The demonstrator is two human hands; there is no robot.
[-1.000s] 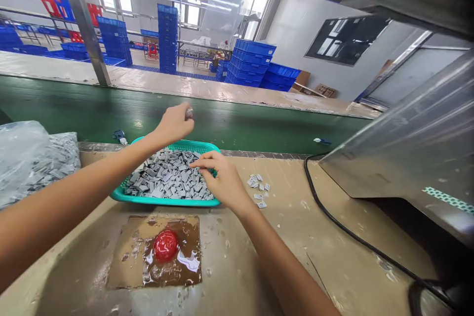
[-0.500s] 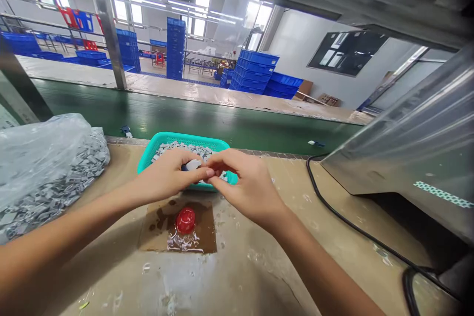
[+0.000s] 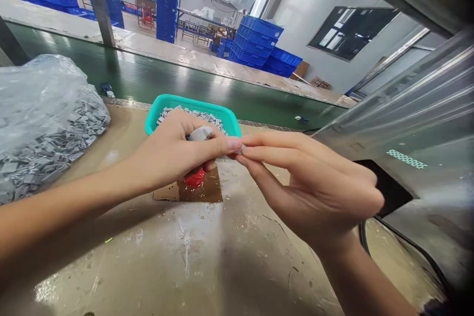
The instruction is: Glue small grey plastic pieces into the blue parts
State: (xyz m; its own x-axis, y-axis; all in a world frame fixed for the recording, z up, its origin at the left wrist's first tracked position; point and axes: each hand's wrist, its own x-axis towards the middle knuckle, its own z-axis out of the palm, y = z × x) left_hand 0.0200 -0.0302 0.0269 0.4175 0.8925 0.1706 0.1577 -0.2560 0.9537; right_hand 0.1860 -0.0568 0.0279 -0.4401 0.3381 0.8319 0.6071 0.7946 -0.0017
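My left hand (image 3: pixel 185 145) is closed around a light grey plastic part (image 3: pixel 201 133) that shows between thumb and curled fingers. At its thumb tip a second, small grey piece (image 3: pixel 242 148) is pinched, and my right hand (image 3: pixel 307 173) grips that same piece between thumb and fingertips. Most of both parts is hidden by the fingers. Behind the hands stands a turquoise basket (image 3: pixel 232 121) holding many small grey plastic pieces (image 3: pixel 211 117). Partly covered by my left hand, a wet red round object (image 3: pixel 195 178) sits on a soaked brown cardboard piece (image 3: pixel 209 190).
A clear plastic bag (image 3: pixel 40 94) of grey pieces lies at the left. Beyond the table runs a green conveyor belt (image 3: pixel 148 76) carrying small dark-and-white parts (image 3: pixel 107 90). A metal housing (image 3: pixel 418 123) and black cable (image 3: pixel 411 247) bound the right. Blue crates (image 3: pixel 255 42) are stacked behind.
The view has tipped downward and closer. My right hand has turned, its fingers now straighter, and both hands sit further right of the basket, still meeting at the fingertips.
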